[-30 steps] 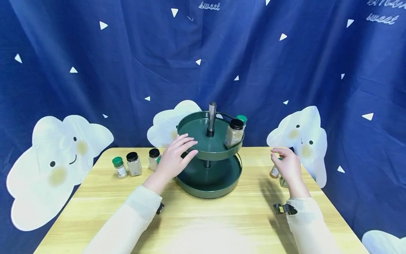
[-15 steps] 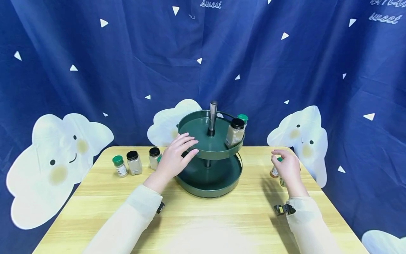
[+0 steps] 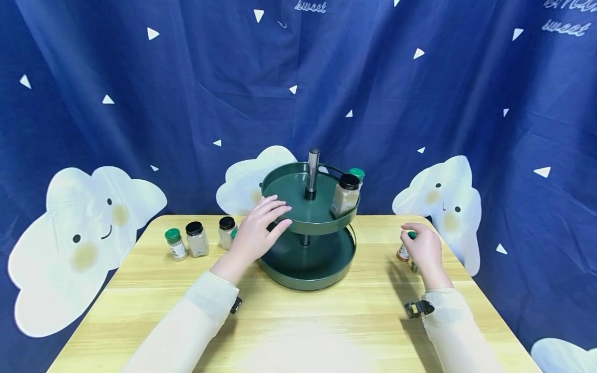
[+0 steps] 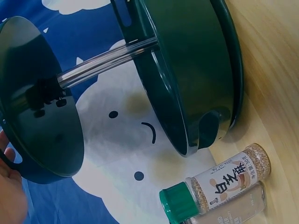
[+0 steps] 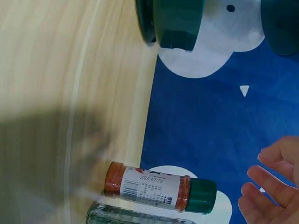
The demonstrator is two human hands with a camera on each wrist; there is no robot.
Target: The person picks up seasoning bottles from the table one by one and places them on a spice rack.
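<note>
A dark green two-tier turntable rack point(image 3: 305, 282) stands mid-table. My left hand point(image 3: 255, 230) is at the left rim of its upper tray, fingers relaxed over the edge and thumb apart; its fingers point(image 4: 7, 156) show by the tray's handle slot in the left wrist view. Over the table's right side hovers my right hand point(image 3: 423, 249), loosely bent and holding nothing. Beneath and beside it are a green-capped spice bottle point(image 5: 152, 189) of reddish seasoning and a clear glass jar point(image 5: 135, 215), partly hidden. On the upper tray sit a black-capped jar point(image 3: 345, 198) and a green-capped bottle point(image 3: 357, 173).
Left of the rack stand a green-capped bottle point(image 3: 177, 246), a black-capped jar point(image 3: 197, 241) and another black-capped jar point(image 3: 226, 233). Beside the last is a green-capped sesame bottle point(image 4: 224, 184), mostly behind my left hand in the head view. A blue curtain point(image 3: 186, 93) hangs behind the table.
My right hand has shifted very slightly over the bottles at the right. The left hand, the rack and the jars on it stay where they were.
</note>
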